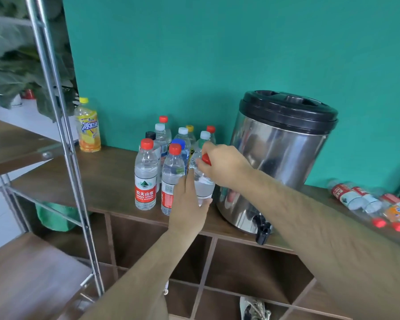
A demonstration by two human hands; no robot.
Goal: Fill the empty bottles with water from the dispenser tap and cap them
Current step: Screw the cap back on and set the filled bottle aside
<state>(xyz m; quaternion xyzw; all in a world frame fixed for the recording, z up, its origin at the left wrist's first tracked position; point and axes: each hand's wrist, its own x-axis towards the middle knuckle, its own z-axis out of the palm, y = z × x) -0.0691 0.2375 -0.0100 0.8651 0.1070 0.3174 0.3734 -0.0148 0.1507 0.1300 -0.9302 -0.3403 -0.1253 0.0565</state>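
Note:
A clear bottle (203,185) with water in it stands on the wooden shelf top (111,172), just left of the steel dispenser (277,158). My left hand (189,204) grips its lower body. My right hand (222,165) pinches its red cap (206,159) at the bottle's neck. The dispenser's black tap (262,229) hangs over the shelf's front edge. Several capped, water-filled bottles (146,179) stand in a cluster to the left and behind.
Several empty bottles (367,202) with red caps lie on their sides right of the dispenser. A yellow drink bottle (88,128) stands at the back left. A metal rack post (62,135) rises on the left. Open cubbies (240,273) sit below the shelf.

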